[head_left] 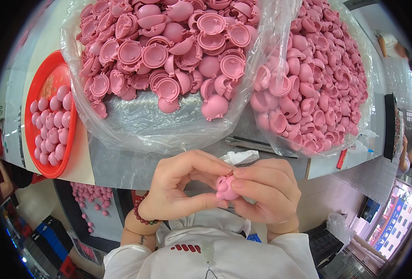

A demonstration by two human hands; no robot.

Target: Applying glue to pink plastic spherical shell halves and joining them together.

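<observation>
Between my two hands, just past the table's near edge, is a small pink plastic piece (225, 188), rounded with little bumps. My left hand (183, 186) pinches it from the left with thumb and fingertips. On the other side my right hand (266, 190) grips it, thumb and index finger pressed on its top. My fingers cover much of the piece. Beyond them, a clear plastic bag (136, 132) lies spread with a heap of pink half-shells (155, 56). A second bag on the right holds more pink half-shells (308, 88).
At the left stands a red oval tray (52, 174) holding several pink balls (52, 121). A crumpled white wrapper (239, 157) lies just beyond my hands. Below the table at left, a dark bin (108, 228) contains more pink balls. A red tool (341, 159) sits at the right.
</observation>
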